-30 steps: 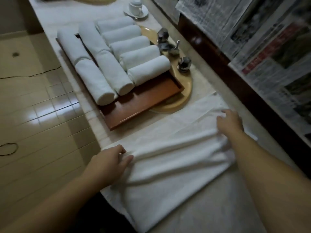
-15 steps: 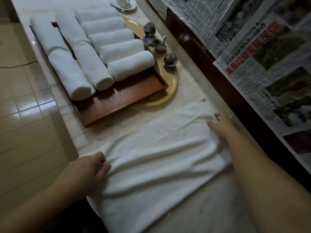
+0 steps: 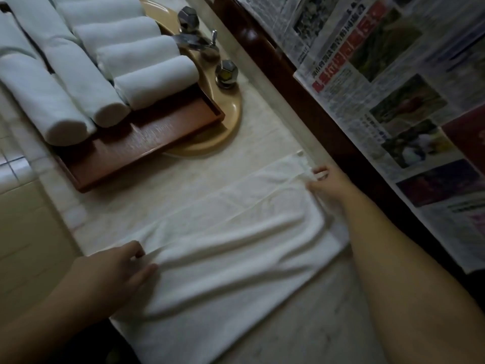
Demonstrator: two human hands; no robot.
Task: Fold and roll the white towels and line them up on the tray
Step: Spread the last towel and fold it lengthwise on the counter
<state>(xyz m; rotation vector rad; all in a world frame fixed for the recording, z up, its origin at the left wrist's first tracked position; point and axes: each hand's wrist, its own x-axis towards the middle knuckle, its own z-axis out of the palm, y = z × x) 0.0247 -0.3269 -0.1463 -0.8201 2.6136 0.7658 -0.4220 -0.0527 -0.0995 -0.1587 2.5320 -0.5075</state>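
Towel [image 3: 231, 258], white and partly folded, lies flat across the tabletop [image 3: 262, 143], reaching from the front edge to the back edge, with long soft creases along its length. Left hand [image 3: 112, 271] rests on the towel's end at the front edge; its fingers [image 3: 143, 275] are curled and the thumb sits above them, pinching a ridge of cloth. Right hand [image 3: 333, 187] rests on the towel's opposite end at the back edge; its fingers [image 3: 321, 170] curl over the corner of the cloth, though motion blur makes the exact grip hard to judge.

Tray [image 3: 147, 143], made of reddish-brown wood, sits farther along the tabletop, apart from the flat towel. Its far portion overlaps a tan sink [image 3: 231, 119]. Rolled towels [image 3: 126, 56] lie on the tray, touching side by side: two long rolls nearer the front edge, and a row of shorter rolls toward the back edge. The near strip of the tray floor is uncovered. Faucet [image 3: 191, 42] and a faceted metal knob [image 3: 226, 73] stand at the sink's back rim. Newspapers [image 3: 380, 74] cover the wall beyond the back edge.
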